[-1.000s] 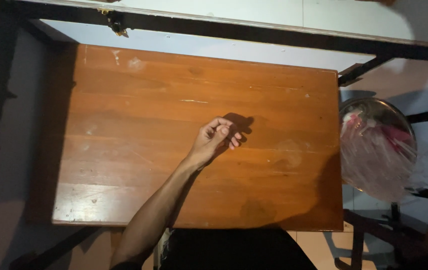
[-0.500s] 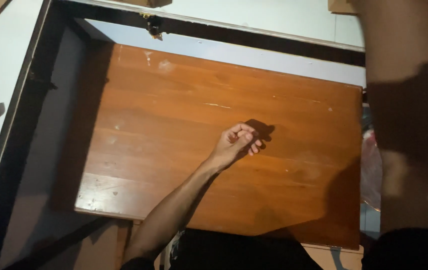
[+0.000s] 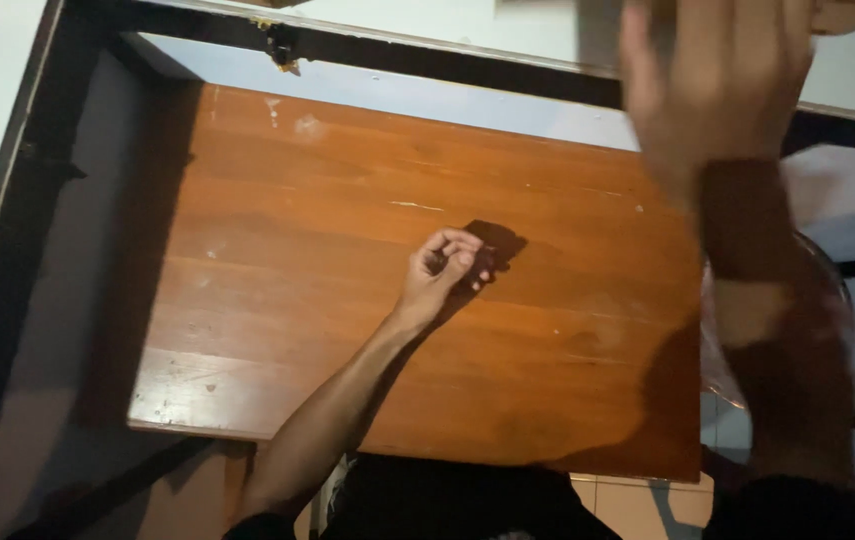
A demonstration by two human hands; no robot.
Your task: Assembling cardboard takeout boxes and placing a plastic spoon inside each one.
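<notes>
Two hands: both belong to the person wearing the camera, and only the head view shows them.

Head view, left hand: the left hand (image 3: pixel 444 268) rests near the middle of the reddish-brown rectangular wooden tabletop (image 3: pixel 277 300), forearm stretched up from the lower edge. The fingers curl loosely inward toward the palm, a narrow, half-closed fist. Whether anything small sits inside the curl I cannot tell; nothing shows between the fingers. Its dark shadow falls just beside it to the upper right, so the light seems to come from the lower left.

Head view, right hand: the right hand (image 3: pixel 712 85) is raised close to the camera, blurred, fingers spread wide and reaching toward the top edge of the picture. It grips nothing that I can make out. The forearm below it carries a dark band of shadow and covers the tabletop's right edge.

Head view, tabletop: worn, with pale scuffs and small white flecks, most of them near the far left corner and along the near left edge. The left hand is the only thing lying on it.

Head view, surroundings: a black metal frame (image 3: pixel 17 260) runs along the left and far sides, and a pale wall (image 3: pixel 467 25) lies beyond it. A small brass-coloured fitting (image 3: pixel 277 45) hangs on the far bar. Behind the right forearm a round shiny rim (image 3: pixel 827 270) peeks out, mostly hidden.
</notes>
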